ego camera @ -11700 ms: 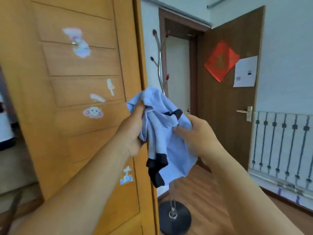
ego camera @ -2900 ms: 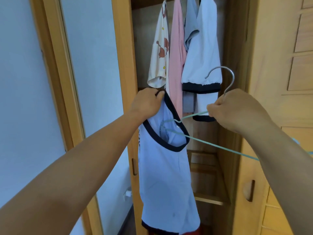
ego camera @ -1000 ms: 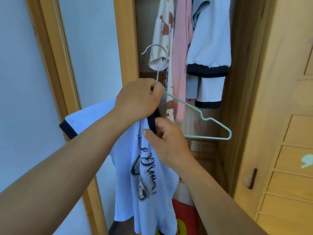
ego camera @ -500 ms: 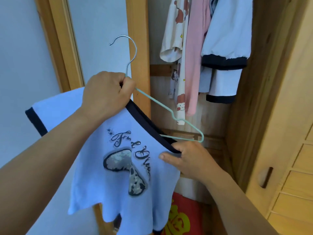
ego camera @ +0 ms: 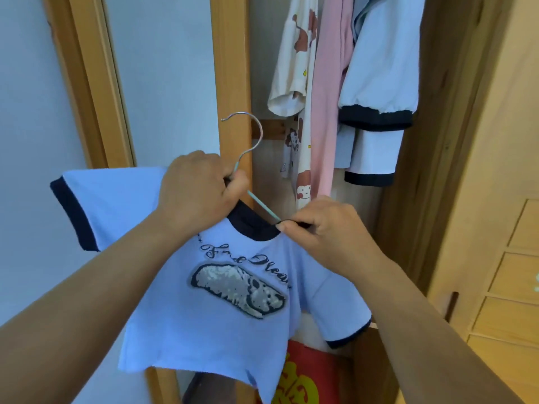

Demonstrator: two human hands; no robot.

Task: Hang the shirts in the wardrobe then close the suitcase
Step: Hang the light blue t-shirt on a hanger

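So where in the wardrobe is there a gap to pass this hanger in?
Open space lies between the wardrobe's left post and the cream printed shirt. To the right it is crowded: pink garment and white navy-trimmed top hang touching. The rail is out of view.

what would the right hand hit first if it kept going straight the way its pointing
The right hand points up and left along the collar, so it would probably meet the left hand gripping the hanger neck first, though depth is hard to judge.
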